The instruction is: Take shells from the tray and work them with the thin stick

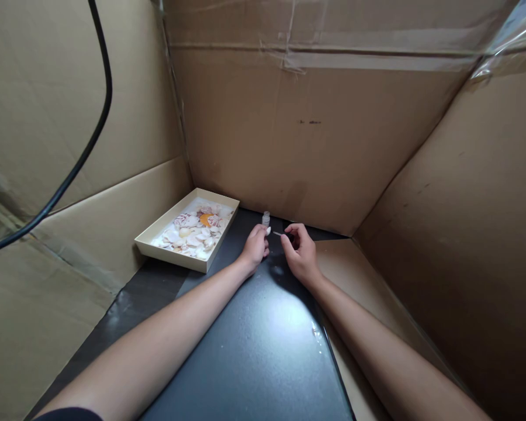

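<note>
In the head view, my left hand [255,247] is closed, pinching a small white shell [269,230] at its fingertips. My right hand [301,252] is just to the right, its thumb and fingers closed around a thin, pale stick [277,233]. The stick's tip points left at the shell, a small gap apart as far as I can tell; its other end is hidden in my fingers. Right behind my left fingertips stands a small clear bottle [266,218], upright, with no cap seen on it. Its lower part is partly covered by my hand.
A shallow cream tray [170,255] of assorted shells, one of them orange [208,220], lies at the left. Cardboard walls [315,146] enclose the dark tabletop [254,351]. A cardboard sheet [346,263] lies at the right. A black cable [107,88] hangs at upper left.
</note>
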`<state>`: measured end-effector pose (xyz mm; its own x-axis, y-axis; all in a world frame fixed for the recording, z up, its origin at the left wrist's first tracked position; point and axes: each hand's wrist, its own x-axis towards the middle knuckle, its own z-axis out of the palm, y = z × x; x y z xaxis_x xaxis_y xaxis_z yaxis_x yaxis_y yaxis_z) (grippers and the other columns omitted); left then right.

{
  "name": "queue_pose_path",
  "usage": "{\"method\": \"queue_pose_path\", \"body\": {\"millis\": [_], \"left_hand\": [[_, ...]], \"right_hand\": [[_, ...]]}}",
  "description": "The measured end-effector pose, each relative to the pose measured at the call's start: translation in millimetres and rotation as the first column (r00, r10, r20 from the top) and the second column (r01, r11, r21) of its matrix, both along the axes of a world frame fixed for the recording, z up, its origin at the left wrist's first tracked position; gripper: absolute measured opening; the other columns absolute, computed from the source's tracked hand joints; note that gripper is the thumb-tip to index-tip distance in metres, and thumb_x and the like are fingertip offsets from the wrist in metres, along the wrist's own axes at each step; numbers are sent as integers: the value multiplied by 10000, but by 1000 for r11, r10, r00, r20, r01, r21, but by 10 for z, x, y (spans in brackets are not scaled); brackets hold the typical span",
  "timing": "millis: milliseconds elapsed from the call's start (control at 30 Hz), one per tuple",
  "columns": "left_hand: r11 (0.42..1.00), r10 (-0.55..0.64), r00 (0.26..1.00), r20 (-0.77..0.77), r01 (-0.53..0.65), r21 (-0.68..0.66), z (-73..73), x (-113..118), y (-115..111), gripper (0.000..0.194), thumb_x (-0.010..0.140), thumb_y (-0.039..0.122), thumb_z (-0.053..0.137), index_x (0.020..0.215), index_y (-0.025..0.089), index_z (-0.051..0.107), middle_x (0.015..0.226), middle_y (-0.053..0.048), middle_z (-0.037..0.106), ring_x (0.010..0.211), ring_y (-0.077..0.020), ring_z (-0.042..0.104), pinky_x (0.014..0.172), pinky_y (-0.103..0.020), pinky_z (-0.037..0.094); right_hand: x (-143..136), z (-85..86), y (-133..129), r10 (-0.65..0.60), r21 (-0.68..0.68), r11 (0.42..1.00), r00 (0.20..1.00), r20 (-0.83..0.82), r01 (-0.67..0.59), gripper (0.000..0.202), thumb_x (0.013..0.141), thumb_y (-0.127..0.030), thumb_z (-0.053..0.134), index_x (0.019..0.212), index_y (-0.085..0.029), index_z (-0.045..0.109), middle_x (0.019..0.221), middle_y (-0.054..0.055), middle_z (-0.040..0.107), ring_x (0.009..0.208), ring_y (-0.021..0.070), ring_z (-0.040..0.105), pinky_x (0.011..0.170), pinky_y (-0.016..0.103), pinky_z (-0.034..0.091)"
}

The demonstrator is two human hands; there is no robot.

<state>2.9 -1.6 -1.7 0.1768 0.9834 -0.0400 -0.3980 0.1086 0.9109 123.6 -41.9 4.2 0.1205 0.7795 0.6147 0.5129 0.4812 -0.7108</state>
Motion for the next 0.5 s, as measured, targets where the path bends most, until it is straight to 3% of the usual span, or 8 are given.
{"method": "queue_pose_path", "body": {"millis": [500], "left_hand": [[999,-6,999,-50,8,49,4,-2,-18,108,764,239,510,752,198,410,533,88,268,388,-47,271,339,-141,210]], "right_hand": [[1,-12,5,-17,6,1000,1000,3,17,132,821,-291,553,901,-200,501,726,-27,510,582,101,422,540,222,354]]}}
